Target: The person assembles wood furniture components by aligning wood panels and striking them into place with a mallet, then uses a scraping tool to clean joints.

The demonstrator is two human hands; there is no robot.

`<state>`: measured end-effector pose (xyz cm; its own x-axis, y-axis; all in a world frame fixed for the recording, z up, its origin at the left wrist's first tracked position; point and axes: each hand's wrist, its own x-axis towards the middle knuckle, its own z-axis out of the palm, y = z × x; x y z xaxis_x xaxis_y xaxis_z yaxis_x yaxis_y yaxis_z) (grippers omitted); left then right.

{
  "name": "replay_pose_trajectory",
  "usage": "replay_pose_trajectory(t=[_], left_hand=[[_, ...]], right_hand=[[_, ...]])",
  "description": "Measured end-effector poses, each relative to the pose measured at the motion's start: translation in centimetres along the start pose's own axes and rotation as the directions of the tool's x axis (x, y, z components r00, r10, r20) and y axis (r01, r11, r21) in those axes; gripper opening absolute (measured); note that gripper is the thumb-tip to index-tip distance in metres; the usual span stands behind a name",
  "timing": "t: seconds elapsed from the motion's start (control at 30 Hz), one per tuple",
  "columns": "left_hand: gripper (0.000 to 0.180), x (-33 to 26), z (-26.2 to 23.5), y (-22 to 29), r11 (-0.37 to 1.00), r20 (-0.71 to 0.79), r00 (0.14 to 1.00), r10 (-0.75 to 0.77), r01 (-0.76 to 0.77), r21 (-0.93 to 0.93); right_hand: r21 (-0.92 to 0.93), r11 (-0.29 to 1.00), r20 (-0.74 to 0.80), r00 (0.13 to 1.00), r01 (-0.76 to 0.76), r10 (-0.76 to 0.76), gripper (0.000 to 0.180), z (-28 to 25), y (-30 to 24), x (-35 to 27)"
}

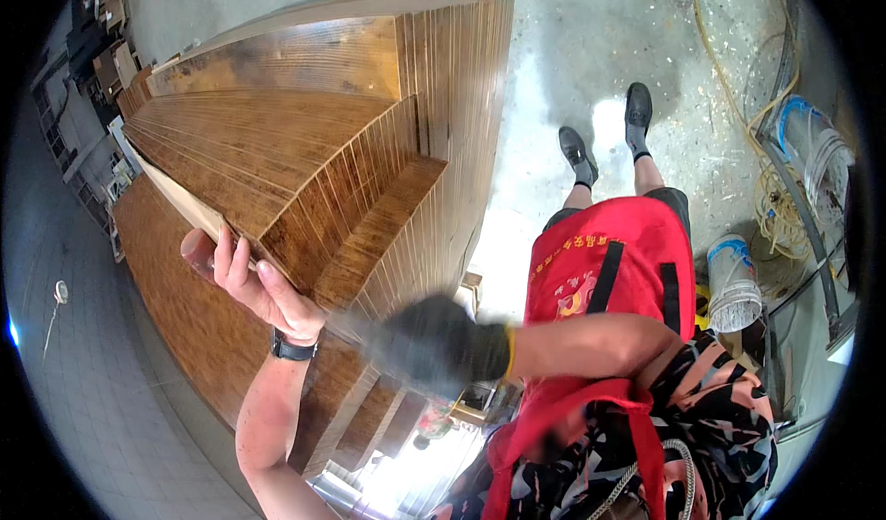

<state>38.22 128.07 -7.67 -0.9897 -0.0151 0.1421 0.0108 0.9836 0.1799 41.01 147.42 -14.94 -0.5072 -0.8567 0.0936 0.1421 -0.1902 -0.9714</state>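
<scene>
Two hands work near the wooden boards, and with twelve taken as the top of the head view, we see our bare left hand (268, 289) between eight and nine o'clock. Its fingers and thumb are half curled around the near corner of a stack of brown boards (268, 142); we cannot tell how firmly they have hold of it. A dark watch (293, 346) sits on that wrist. At six o'clock, our right hand (429, 345) wears a dark glove and is blurred, so we cannot tell how far open it is or whether it holds anything. The stack itself spreads around ten o'clock, its many thin edges showing on the side toward us. Our red apron (600, 243) hangs at three, with our dark shoes (638, 109) on the grey floor (554, 49) at two. Further out, a coiled hose (783, 211) lies at three, near one white bucket (736, 289) just past three and another bucket (817, 151) between two and three.
</scene>
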Motion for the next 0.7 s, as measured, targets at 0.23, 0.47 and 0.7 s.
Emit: replay_pose_trajectory(t=[0.23,0.47,0.7], left_hand=[[0.032,0.1,0.7,-0.1,0.999,-0.051,0.999,0.017,-0.018,-0.028],[0.032,-0.2,0.8,0.4,1.0,-0.057,0.998,-0.029,0.029,-0.005],[0.034,-0.1,0.3,0.0,0.999,-0.028,1.0,0.013,-0.012,0.03]], right_hand=[[0.065,0.997,-0.336,0.942,0.047,-0.022,0.033,-1.8,8.4,-0.2],[-0.198,0.978,-0.372,0.928,-0.071,-0.008,0.047,-5.5,14.0,-1.4],[-0.277,0.837,-0.35,0.861,-0.473,0.37,0.036,-4.4,22.9,-3.0]])
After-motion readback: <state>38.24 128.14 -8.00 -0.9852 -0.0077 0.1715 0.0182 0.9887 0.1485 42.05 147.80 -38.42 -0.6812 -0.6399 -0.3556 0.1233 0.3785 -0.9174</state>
